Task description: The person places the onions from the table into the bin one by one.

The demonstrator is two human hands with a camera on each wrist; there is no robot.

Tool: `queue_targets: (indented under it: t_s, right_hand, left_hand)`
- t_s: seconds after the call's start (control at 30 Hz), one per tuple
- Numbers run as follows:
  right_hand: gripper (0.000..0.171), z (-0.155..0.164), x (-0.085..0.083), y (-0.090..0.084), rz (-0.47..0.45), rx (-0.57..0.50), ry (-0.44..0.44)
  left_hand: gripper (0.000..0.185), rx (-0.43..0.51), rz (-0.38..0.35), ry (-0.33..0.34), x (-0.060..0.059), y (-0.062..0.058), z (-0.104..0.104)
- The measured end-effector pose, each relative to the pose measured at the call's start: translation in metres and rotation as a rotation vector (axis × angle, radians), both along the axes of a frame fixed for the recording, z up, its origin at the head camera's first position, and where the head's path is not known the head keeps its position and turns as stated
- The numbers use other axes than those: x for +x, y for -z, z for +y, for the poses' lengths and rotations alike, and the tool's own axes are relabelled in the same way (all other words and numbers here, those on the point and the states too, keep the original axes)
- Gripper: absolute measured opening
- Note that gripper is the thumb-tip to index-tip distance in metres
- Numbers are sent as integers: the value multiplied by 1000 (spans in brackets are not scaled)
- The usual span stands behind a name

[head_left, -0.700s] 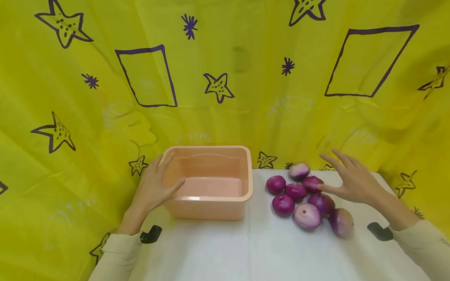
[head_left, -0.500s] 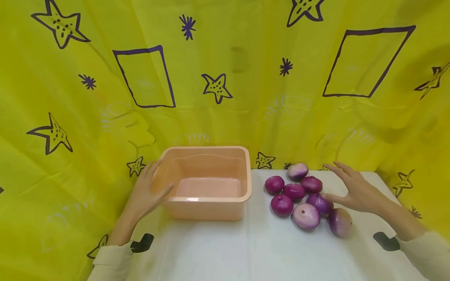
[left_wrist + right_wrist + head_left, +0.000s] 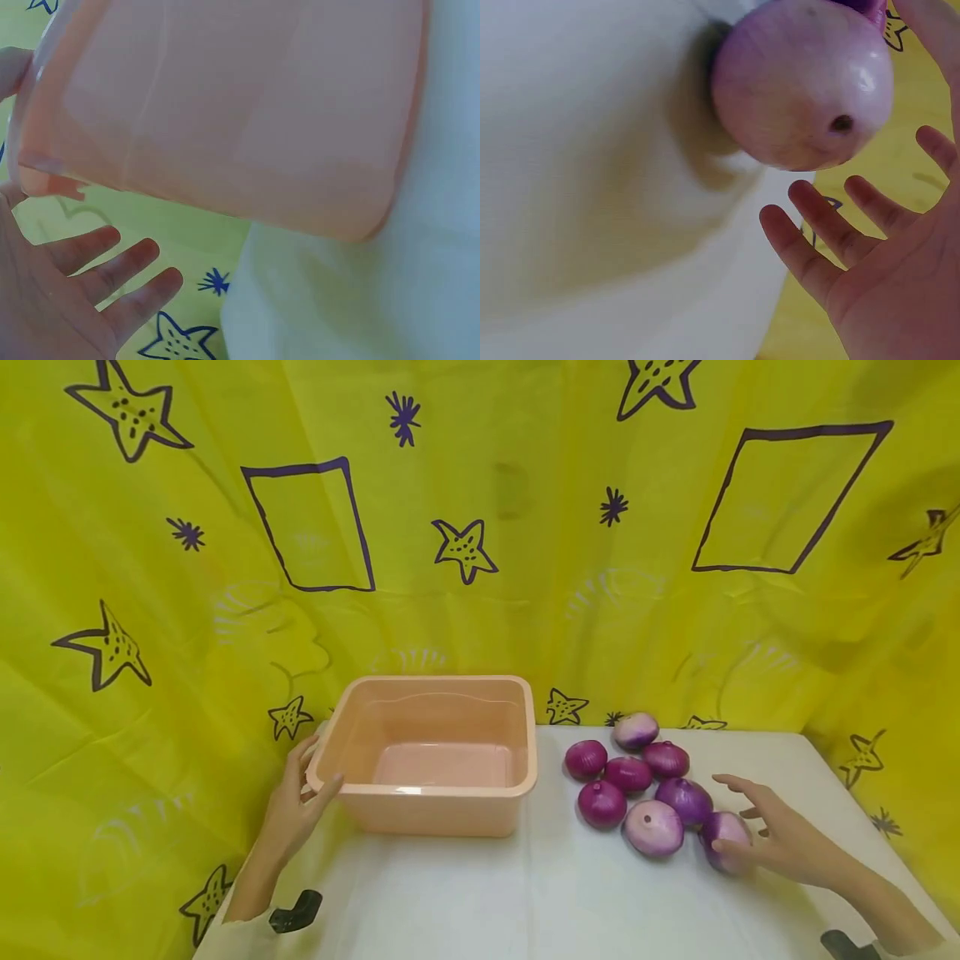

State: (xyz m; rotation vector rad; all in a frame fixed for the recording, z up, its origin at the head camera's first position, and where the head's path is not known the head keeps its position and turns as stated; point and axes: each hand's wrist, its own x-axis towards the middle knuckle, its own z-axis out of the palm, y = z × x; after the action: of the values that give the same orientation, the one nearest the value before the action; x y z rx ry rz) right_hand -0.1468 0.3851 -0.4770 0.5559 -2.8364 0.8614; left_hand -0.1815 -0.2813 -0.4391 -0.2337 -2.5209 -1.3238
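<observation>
Left grip (image 3: 288, 814) at the lower left of the head view, fingers relaxed and spread, thumb against the left rim of the peach tub (image 3: 438, 793), nothing held; in the left wrist view, fingers (image 3: 112, 274) straight below the tub (image 3: 225, 112), palm apart from its wall. Tub standing on the white counter (image 3: 480, 893), centre-left, nothing inside. Right grip (image 3: 780, 839) at lower right, fingers loosely spread, thumb touching the nearest onion (image 3: 722, 835), not closed round it; in the right wrist view, open fingers (image 3: 817, 240) just beside the pale purple onion (image 3: 802, 82). Six more red onions (image 3: 637, 777) clustered right of the tub. Yellow star-printed cloth (image 3: 480, 527) behind.
</observation>
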Motion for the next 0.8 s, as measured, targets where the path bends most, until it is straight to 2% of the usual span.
queue_targets:
  t_s: [0.3, 0.47, 0.67, 0.8]
  right_hand:
    - [82, 5, 17, 25, -59, -87, 38]
    - [83, 2, 23, 30, -134, -58, 89]
    - [83, 3, 24, 33, -126, -38, 122]
    - [83, 5, 24, 35, -144, -43, 132]
  left_hand:
    - [62, 136, 55, 20, 2, 16, 4]
    - [61, 211, 67, 32, 3, 23, 9]
    - [59, 327, 71, 71, 3, 29, 15]
    - [59, 361, 67, 69, 2, 33, 15]
